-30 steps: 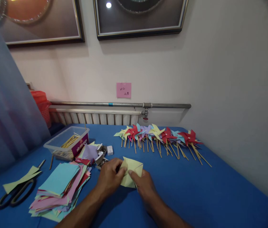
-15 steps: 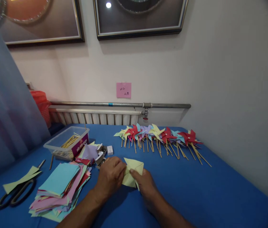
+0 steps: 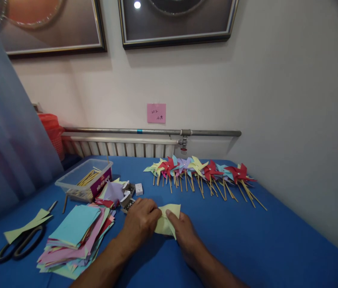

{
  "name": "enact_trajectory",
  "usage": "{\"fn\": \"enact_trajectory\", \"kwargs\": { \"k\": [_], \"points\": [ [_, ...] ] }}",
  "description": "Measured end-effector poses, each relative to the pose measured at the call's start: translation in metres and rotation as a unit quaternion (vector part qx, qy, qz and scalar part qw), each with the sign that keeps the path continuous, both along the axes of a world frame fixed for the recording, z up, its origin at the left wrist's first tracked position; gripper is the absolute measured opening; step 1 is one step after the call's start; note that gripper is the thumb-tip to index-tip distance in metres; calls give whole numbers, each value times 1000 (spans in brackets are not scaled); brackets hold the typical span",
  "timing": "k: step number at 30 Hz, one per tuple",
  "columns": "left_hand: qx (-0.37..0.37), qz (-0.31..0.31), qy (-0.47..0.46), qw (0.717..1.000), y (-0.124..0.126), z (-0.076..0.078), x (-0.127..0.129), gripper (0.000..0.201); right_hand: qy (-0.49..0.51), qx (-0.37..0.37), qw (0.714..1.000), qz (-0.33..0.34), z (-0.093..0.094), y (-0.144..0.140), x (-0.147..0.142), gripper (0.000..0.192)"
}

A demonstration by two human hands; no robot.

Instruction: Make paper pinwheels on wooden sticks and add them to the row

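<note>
Flattened since half a second ago: yellow paper (image 3: 168, 219) now lower, pressed toward the blue desk (image 3: 247, 236). Left hand (image 3: 140, 224) pinches its left edge, right hand (image 3: 183, 232) pinches the right, both grips closed on it. Paper stack (image 3: 76, 236) just left; pinwheels (image 3: 199, 170) well behind near wall; scissors (image 3: 19, 244) far left.

left hand (image 3: 140, 224): bare, no ring or watch | right hand (image 3: 183, 234): bare | forearms: sleeveless
</note>
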State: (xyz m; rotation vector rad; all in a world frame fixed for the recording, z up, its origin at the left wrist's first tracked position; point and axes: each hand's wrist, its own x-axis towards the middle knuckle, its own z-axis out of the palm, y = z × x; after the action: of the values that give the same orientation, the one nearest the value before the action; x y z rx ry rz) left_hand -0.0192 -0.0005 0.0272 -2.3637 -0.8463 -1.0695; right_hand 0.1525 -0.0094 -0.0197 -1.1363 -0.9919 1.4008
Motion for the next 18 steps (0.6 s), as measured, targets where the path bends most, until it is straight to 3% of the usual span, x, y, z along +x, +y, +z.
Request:
{"fn": "enact_trajectory", "kwargs": {
  "k": [18],
  "points": [
    [35, 10, 43, 998, -1, 3, 1, 29, 42, 44, 997, 51, 14, -8, 2, 42]
  ]
}}
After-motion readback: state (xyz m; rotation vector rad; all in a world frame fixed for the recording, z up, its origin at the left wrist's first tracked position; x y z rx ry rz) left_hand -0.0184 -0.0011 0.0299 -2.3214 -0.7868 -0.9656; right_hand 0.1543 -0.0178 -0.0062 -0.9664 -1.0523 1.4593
